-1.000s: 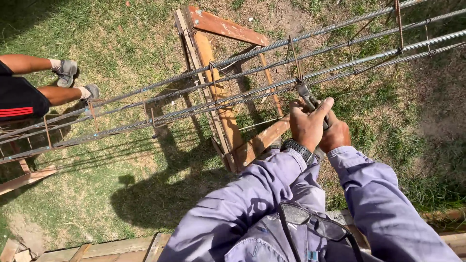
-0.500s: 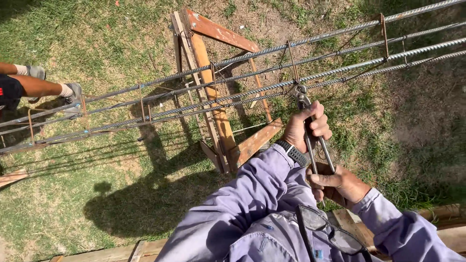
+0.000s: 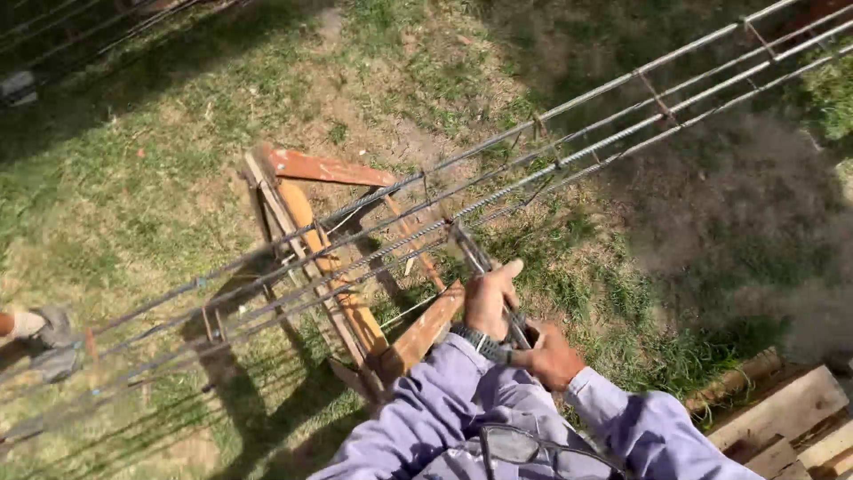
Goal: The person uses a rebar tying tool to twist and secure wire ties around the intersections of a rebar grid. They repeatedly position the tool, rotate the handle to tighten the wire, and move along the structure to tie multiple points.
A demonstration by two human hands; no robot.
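Here both hands, left hand [image 3: 490,300] and right hand [image 3: 551,357], grip the pincers [image 3: 484,267]; best twisted squarely where the rebar cage [image 3: 569,156] is wire-tied just ahead.

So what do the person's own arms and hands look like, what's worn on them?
Both arms are covered by loose long lilac-purple fabric sleeves with buttoned cuffs. The left hand is bare, no glove, with a dark wristwatch on a grey band at its wrist. The right hand is bare too, with nothing showing on its wrist.
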